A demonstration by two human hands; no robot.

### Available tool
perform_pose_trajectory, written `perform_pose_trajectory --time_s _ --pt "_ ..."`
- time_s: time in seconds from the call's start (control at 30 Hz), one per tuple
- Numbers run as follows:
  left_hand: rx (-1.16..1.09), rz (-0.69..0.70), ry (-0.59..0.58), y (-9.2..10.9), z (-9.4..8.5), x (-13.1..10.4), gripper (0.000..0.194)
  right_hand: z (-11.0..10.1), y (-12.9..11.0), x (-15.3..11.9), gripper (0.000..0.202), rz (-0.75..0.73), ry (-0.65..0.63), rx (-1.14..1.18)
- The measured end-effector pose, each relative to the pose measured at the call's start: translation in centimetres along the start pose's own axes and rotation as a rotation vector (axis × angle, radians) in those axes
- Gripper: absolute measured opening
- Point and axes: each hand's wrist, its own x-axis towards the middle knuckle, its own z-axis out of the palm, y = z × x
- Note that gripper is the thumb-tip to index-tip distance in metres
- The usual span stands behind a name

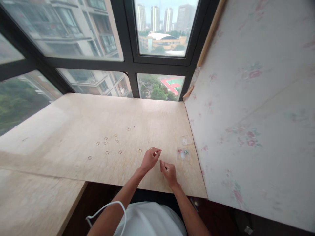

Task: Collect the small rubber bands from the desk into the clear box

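Rings [140,150] left, seemingly spaced to stay distinct; left hand [150,159], right hand [170,173] pinched close together, contents unclear.

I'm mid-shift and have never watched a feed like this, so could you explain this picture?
No machine here: these are a person's bare hands, left and right. The one picture comes from a camera on that person's head, looking forward and down. On the counter, small rings lie scattered to the left of the hands; to their right sit a clear box with coloured bits and a clear packet. Both hands look pinched, close together but apart. Anything between the fingertips is too small to make out.
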Motion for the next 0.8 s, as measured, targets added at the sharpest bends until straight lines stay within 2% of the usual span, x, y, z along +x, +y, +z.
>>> perform_pose_trajectory --time_s 0.13,0.23,0.33,0.43,0.57,0.7,0.8 --pt "0.033 -0.098 0.132 -3.6 -4.0 -4.1 0.028 -0.1 0.1 -0.1 0.058 0.002 -0.031 0.019" --pt "0.08 -0.142 0.218 -5.6 -6.3 -7.2 0.025 -0.2 0.1 0.3 0.057 0.053 -0.074 0.034" --pt "0.115 -0.147 0.31 -7.1 -7.5 -9.9 0.022 0.0 -0.6 1.4 0.056 0.082 -0.113 0.013" --pt "0.069 -0.109 0.381 -8.3 -7.8 -11.7 0.02 1.1 -2.6 3.0 0.055 -0.003 -0.19 -0.068" --pt "0.016 -0.066 0.387 -9.2 -7.8 -12.5 0.021 4.9 -6.4 5.9 0.044 -0.11 -0.335 -0.153" --pt "0.026 -0.031 0.362 -9.7 -8.0 -12.7 0.022 10.4 -10.0 8.9 0.024 -0.201 -0.48 -0.284" --pt "0.02 0.043 0.354 -10.1 -8.2 -13.1 0.021 14.1 -11.7 10.8 0.02 -0.253 -0.576 -0.424"
